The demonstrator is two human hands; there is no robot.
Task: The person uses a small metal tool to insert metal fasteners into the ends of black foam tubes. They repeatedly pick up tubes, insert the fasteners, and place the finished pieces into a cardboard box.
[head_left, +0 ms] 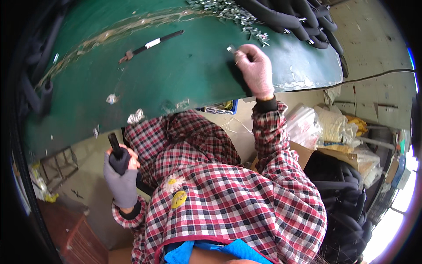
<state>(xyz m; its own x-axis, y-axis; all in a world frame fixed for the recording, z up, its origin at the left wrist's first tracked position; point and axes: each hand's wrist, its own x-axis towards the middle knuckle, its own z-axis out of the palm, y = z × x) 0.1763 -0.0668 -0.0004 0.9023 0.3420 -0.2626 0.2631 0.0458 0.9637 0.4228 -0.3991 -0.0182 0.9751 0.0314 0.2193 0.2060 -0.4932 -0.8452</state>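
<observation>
My left hand [122, 180], in a grey glove with bare fingertips, is wrapped round a black foam-covered tube [118, 160] below the table's near edge. A narrower black end sticks up out of the foam. Over the green table [189, 61], my right hand [257, 72] in a pink glove pinches a small shiny metal piece [231, 49] between thumb and finger. A loose heap of similar small metal pieces [228, 12] lies beyond it. Further left rests a thin black strip-like tool [153, 43] with a white band and a brownish end.
Several black foam tubes [303, 22] are piled at the far right, with more tubes [33, 94] at the left. A dark cable [373, 75] runs off rightward. Crumpled bits [136, 116] lie near the table's edge. Plastic bags [303, 125] and a blue crate [220, 108] stand below.
</observation>
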